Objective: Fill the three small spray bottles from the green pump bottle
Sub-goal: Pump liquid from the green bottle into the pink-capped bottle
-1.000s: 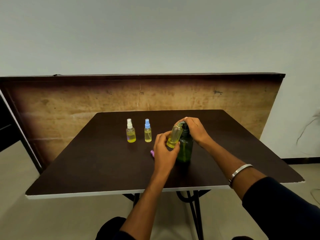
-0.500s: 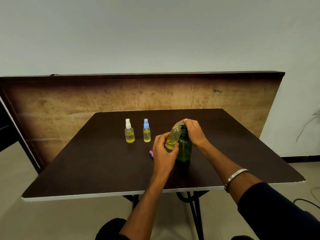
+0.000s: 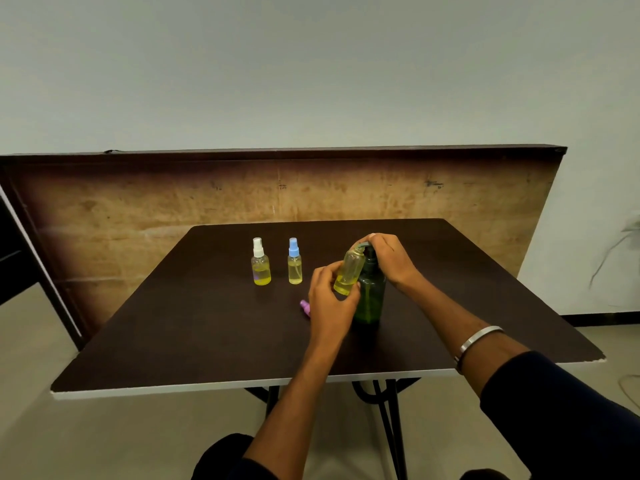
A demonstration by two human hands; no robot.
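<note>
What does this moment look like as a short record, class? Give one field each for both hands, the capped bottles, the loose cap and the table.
left hand: grips the uncapped small clear spray bottle, tilted, mouth at the pump spout
right hand: presses the pump head of the dark green plastic pump bottle
capped bottles: white-capped bottle and blue-capped bottle, upright, holding yellow liquid
loose cap: purple spray cap lying beside the left hand
table: dark brown tabletop
</note>
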